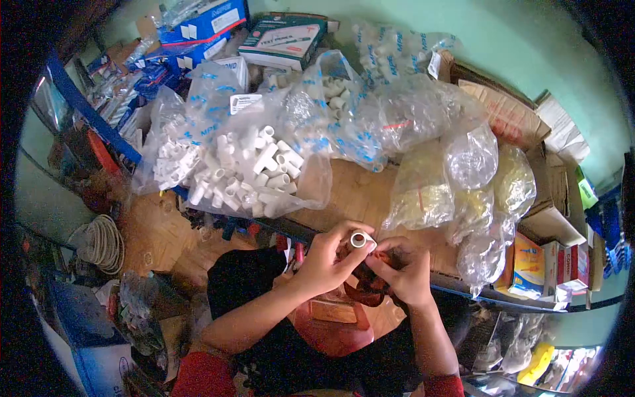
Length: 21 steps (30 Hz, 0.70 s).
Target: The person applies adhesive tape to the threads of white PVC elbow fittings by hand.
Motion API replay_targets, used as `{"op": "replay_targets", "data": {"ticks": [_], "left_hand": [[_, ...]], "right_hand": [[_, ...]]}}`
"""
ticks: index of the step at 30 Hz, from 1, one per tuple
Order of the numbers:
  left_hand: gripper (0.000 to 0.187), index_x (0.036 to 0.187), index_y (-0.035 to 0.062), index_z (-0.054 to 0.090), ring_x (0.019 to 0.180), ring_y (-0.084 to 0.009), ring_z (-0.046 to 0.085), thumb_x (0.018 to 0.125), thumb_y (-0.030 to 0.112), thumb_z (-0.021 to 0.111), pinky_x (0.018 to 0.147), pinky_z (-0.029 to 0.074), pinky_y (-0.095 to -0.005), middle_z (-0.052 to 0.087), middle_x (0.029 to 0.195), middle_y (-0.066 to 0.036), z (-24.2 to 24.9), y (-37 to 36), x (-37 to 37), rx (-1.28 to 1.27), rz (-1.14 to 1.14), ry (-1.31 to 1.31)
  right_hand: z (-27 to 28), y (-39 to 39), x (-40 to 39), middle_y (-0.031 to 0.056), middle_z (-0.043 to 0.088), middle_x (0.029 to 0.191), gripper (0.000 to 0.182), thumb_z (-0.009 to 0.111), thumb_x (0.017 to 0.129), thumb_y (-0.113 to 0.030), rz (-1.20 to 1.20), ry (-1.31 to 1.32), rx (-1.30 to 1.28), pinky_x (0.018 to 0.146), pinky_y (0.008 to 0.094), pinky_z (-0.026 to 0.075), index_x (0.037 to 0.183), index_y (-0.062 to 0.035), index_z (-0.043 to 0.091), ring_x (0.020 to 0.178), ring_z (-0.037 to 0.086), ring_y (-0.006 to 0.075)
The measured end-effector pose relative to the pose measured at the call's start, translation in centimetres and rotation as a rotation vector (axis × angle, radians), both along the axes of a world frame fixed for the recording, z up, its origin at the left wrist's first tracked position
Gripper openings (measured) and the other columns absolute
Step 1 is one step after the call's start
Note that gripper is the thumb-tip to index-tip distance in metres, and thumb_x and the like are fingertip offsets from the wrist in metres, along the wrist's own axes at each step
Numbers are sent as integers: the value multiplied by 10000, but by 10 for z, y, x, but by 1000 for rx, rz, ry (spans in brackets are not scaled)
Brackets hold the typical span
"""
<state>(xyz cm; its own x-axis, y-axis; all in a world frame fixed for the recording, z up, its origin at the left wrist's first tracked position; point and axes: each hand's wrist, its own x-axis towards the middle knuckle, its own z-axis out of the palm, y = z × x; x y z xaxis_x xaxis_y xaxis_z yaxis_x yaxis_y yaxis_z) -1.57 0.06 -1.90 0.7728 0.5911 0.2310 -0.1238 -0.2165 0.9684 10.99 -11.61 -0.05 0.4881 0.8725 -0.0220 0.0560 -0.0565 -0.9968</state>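
Note:
A small white plastic pipe fitting point(359, 239) is pinched in my left hand point(325, 260), its round opening turned up toward me. My right hand point(405, 268) is closed right beside it, thumb and fingertips at the fitting's edge. Below the fingers hangs a dark reddish-brown, cloth-like piece point(370, 289), partly covered by the right hand. Just beyond my hands, on the wooden shelf, an opened clear plastic bag point(319, 188) spills many white tee fittings point(266, 159).
More clear bags of fittings point(423, 109) line the back, with yellowish bags point(420, 188) to the right. A test pencil box point(283, 41) and blue boxes point(208, 23) are stacked behind. Cartons point(499, 109) stand at right. A coiled cable point(99, 245) lies at left.

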Motion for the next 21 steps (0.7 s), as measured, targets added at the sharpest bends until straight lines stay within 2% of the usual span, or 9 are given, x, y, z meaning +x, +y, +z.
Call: {"op": "replay_targets", "data": {"ticks": [3, 6, 7, 10, 11, 14, 15, 18, 21], "left_hand": [[174, 1074, 32, 535, 790, -93, 603, 910, 88, 548, 669, 484, -218, 607, 874, -36, 7, 4, -1, 6, 83, -96], [143, 1026, 33, 515, 718, -66, 573, 904, 92, 563, 597, 479, -200, 591, 862, -38, 8, 16, -5, -98, 138, -85], [160, 987, 2, 514, 768, -47, 568, 885, 90, 599, 628, 478, -197, 592, 833, -27, 17, 15, -6, -196, 137, -107], [161, 992, 2, 515, 764, -49, 570, 879, 75, 602, 626, 491, -205, 599, 840, -39, 9, 14, -4, -132, 137, -85], [165, 1000, -2, 535, 766, -51, 577, 869, 65, 610, 630, 490, -201, 608, 851, -45, 9, 13, -5, -127, 113, -62], [179, 1024, -12, 563, 771, -59, 581, 857, 39, 607, 634, 493, -207, 623, 871, -49, 1, 10, -2, -22, 122, -93], [245, 1067, -3, 584, 748, -88, 603, 824, 10, 610, 626, 492, -223, 640, 892, -71, 2, 9, -2, 6, 129, -91], [322, 1110, 22, 582, 741, -140, 631, 790, 12, 618, 626, 497, -251, 647, 915, -105, 17, 10, -7, 230, 88, 98], [358, 1125, 42, 583, 761, -175, 648, 769, 11, 607, 635, 501, -268, 647, 921, -125, 10, 6, -6, 211, 77, 47]], "right_hand": [[1, -4, 5, 20, 617, 783, 161, 701, 764, -18, 63, -94, -11, 608, 212, 456, 858, -1, 571, 679, 540, 55], [-3, -7, 12, 33, 606, 804, 168, 635, 789, 22, -11, 46, 151, 643, 223, 455, 909, -15, 524, 718, 565, 91], [1, -9, 16, 48, 596, 830, 202, 574, 797, 59, 1, 200, 172, 691, 245, 462, 950, -25, 472, 795, 597, 143], [19, -1, 8, 65, 606, 849, 278, 548, 799, 75, -125, 216, 306, 719, 264, 477, 1045, -16, 454, 822, 617, 172], [37, 0, -1, 80, 634, 886, 306, 561, 799, 72, -143, 268, 283, 737, 271, 489, 1095, 11, 514, 809, 625, 166], [18, -5, 2, 91, 660, 919, 315, 615, 785, 52, -64, -132, 220, 738, 259, 492, 1097, 19, 591, 800, 628, 153], [23, -5, -5, 106, 673, 914, 275, 676, 752, 25, -109, -42, 169, 732, 250, 491, 1026, 15, 650, 801, 634, 147], [32, 1, -6, 130, 669, 874, 293, 696, 733, 21, -58, -424, 289, 713, 252, 494, 1023, 4, 652, 784, 646, 164], [33, 7, -8, 119, 653, 826, 253, 680, 695, 31, -102, -685, 285, 600, 283, 499, 941, -26, 676, 693, 638, 205]]}}
